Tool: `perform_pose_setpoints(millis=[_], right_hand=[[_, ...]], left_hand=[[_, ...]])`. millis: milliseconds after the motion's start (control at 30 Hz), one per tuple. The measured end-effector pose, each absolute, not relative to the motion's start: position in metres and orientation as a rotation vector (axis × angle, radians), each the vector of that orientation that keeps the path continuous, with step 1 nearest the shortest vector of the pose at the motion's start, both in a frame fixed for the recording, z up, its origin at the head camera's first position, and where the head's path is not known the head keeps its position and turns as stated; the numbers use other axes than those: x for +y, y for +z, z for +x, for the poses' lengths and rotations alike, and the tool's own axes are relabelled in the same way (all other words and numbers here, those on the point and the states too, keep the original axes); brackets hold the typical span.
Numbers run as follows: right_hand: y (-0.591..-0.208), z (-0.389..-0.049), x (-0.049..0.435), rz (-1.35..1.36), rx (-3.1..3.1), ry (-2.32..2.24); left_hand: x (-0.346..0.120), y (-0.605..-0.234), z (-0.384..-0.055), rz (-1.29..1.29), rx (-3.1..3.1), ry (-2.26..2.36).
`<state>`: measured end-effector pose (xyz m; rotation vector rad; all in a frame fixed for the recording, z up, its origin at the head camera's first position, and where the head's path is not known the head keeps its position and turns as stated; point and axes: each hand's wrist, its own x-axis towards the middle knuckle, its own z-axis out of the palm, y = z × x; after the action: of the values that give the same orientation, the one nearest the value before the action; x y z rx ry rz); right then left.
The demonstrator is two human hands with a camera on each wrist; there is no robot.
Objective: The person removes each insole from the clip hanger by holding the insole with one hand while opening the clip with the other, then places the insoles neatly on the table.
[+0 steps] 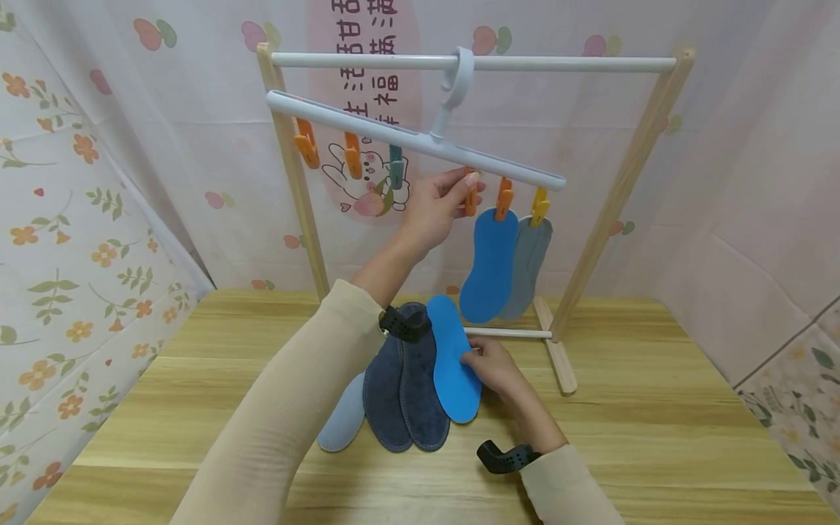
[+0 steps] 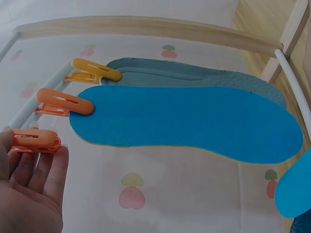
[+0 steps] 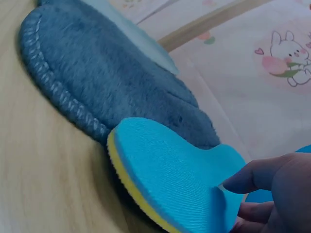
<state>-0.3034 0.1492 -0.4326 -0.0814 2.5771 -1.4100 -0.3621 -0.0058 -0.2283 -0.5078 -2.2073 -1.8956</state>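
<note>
My left hand [image 1: 438, 203] pinches an orange clothespin [image 1: 470, 195] on the white hanger [image 1: 394, 135], which tilts down to the right. Beside it, another orange clothespin [image 2: 65, 102] grips a blue insole [image 1: 488, 266] by its end. A yellow clothespin [image 1: 540, 207] at the hanger's right end bears a grey insole [image 1: 529, 262]. Low over the table, my right hand [image 1: 497, 368] holds a second blue insole [image 1: 454, 364] by its edge, thumb on top; its yellow underside layer [image 3: 129, 182] shows in the right wrist view. Two dark fuzzy insoles [image 3: 97, 73] lie just left of it.
A light grey insole [image 1: 343, 419] lies left of the dark pair, partly behind my left arm. Two orange clothespins [image 1: 353, 157] and a green clothespin [image 1: 397, 169] hang on the hanger's left half. The wooden rack [image 1: 639, 164] stands on the table [image 1: 656, 408] before a printed curtain.
</note>
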Motion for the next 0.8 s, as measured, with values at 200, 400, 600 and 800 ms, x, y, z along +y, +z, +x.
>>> perform_pose_setpoints(millis=[200, 400, 600, 800], right_hand=[[-0.4288, -0.3007, 0.1491, -0.155, 2.752, -1.204], [-0.4259, -0.2966, 0.1469, -0.113, 2.879, -0.999], [-0.4265, -0.2955, 0.1462, -0.073, 2.942, -0.871], [-0.427, -0.2987, 0.1508, -0.114, 2.96, -0.948]], left_hand=[[-0.0053, -0.2289, -0.3611, -0.515, -2.209, -1.896], [-0.0072, -0.2304, -0.3608, -0.544, -2.177, -1.913], [-0.0094, -0.2319, -0.3594, -0.528, -2.181, -1.891], [-0.0087, -0.2322, -0.3585, -0.532, -2.181, -1.886]])
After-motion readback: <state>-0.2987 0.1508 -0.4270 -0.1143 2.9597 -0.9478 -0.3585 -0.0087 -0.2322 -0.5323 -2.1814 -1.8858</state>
